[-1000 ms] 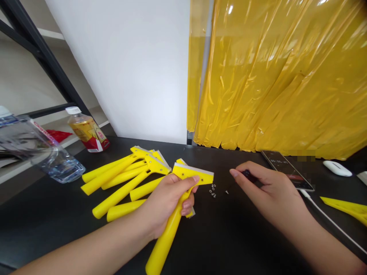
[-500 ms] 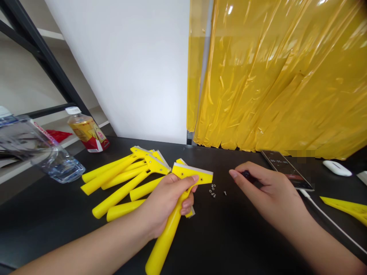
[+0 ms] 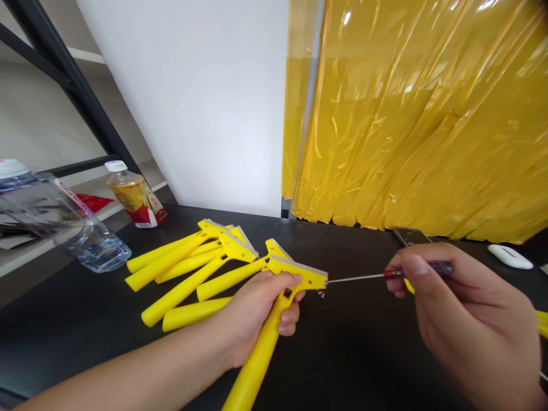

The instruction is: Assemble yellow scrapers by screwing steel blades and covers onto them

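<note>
My left hand (image 3: 268,311) is wrapped round a yellow scraper (image 3: 257,354), its thumb on the head just under the metal blade strip. The handle slopes down toward me. Pinched in my right hand (image 3: 462,319) is a small screwdriver (image 3: 357,278) with a dark and red handle. Its thin shaft points left, and the tip is at the right end of the scraper head; whether it touches I cannot tell. A few tiny screws (image 3: 321,294) lie on the table just below, partly hidden. More yellow scrapers (image 3: 188,267) lie in a loose pile left of my left hand.
The black table (image 3: 351,354) runs back to a white panel (image 3: 214,114) and yellow plastic sheeting (image 3: 385,131). A phone (image 3: 411,236) is partly behind my right hand, with a white earbud case (image 3: 510,256) beyond. At left stand a drink bottle (image 3: 137,194) and a clear jug (image 3: 92,242).
My right hand has turned and come nearer, and the screwdriver's shaft now shows, pointing at the scraper head. The scraper in my left hand has shifted slightly right and down, over most screws.
</note>
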Motion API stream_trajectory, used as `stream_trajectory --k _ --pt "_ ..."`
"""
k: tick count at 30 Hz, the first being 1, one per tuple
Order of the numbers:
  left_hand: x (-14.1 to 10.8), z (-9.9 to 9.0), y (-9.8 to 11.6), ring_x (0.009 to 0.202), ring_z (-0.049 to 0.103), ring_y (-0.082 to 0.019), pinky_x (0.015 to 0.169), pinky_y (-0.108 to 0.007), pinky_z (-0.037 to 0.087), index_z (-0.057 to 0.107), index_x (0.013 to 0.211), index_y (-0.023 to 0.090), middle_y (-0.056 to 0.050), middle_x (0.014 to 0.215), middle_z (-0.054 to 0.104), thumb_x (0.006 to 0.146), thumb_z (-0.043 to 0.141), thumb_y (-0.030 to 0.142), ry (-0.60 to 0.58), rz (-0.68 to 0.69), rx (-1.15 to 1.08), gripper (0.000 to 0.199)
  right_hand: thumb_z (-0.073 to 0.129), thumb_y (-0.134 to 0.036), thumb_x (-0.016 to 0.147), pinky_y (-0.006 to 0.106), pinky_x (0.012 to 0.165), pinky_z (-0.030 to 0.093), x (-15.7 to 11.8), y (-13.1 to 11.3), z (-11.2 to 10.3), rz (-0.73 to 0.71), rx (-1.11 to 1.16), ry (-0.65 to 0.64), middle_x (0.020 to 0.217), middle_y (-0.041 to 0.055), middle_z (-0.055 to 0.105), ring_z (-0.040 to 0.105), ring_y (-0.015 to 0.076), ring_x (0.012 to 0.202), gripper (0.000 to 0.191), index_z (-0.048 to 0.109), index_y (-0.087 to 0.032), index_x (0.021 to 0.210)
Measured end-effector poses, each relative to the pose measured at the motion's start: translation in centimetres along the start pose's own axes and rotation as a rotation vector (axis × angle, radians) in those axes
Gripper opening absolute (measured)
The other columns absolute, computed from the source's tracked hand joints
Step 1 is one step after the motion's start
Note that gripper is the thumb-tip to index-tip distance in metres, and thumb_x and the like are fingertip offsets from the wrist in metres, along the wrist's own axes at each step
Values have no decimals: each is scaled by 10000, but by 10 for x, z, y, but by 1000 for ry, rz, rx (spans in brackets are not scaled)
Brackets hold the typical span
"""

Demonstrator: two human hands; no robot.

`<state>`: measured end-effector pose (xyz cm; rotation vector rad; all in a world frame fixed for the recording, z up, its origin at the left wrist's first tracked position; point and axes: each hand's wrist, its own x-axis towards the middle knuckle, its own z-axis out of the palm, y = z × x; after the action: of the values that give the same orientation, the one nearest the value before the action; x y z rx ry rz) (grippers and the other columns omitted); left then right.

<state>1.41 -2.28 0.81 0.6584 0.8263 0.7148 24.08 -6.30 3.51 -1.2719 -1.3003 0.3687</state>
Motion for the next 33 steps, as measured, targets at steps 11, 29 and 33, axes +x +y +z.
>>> stream_trajectory --k 11,29,33 --pt "-3 4 1 439 365 -64 458 -219 237 558 792 180 29 606 521 922 619 238 -77 -85 -46 156 697 -470 951 240 615 535 -6 8 3 2 110 -91 795 28 689 621 166 712 200 745 -292 873" --pt "-10 9 4 457 373 -24 510 -214 204 581 746 167 60 634 509 946 561 250 -68 -110 -14 218 676 -387 981 242 643 499 -8 10 1 -96 128 -130 838 21 706 621 152 743 150 748 -268 924" --pt "-9 8 3 468 379 -22 505 -218 203 593 749 167 47 680 543 936 584 259 -80 -101 -17 210 662 -363 993 220 643 494 -7 9 1 -121 112 -163 844 8 701 615 135 741 133 742 -276 932"
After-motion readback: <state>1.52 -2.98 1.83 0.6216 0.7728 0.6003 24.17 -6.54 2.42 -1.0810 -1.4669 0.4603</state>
